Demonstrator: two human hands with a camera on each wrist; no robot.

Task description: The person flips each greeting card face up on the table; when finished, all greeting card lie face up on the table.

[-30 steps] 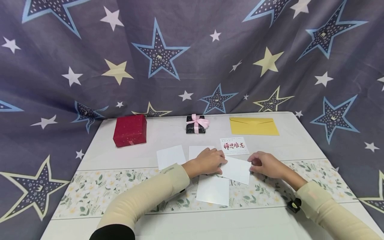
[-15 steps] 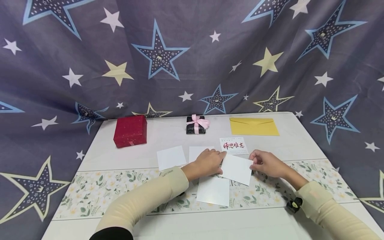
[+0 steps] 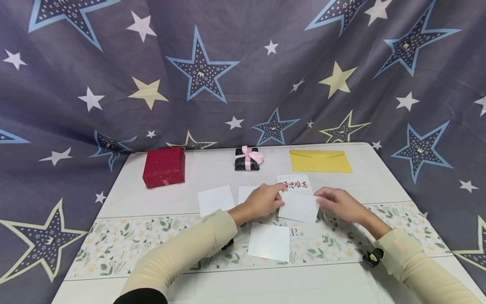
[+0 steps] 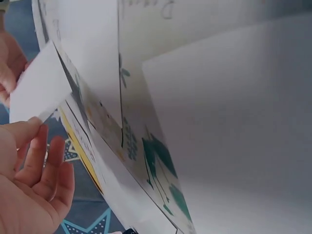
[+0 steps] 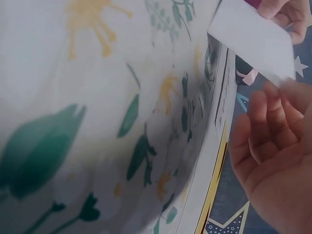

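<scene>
A blank white card (image 3: 298,207) is held between my two hands, overlapping the lower edge of a card with red Chinese characters (image 3: 298,184) in the head view. My left hand (image 3: 265,200) pinches its left side between thumb and index finger; the left wrist view shows this hand's (image 4: 36,170) other fingers loosely bent. At the card's right upper corner, my right hand (image 3: 339,204) pinches with thumb and fingertip. The right wrist view has the white card (image 5: 253,39) tilted up off the table. More blank cards lie around: one in front (image 3: 268,241), one at left (image 3: 216,200), one partly behind my left hand (image 3: 247,193).
Along the table's back stand a red box (image 3: 164,166) and a small black box (image 3: 247,159) with a pink ribbon. A yellow envelope (image 3: 320,161) lies at back right. A floral strip (image 3: 144,240) crosses the white table, and a star-patterned curtain (image 3: 243,84) hangs behind.
The white card has turned straighter and moved back, so it now overlaps the printed card. My left hand has lifted and its fingers have shifted onto the card's left side.
</scene>
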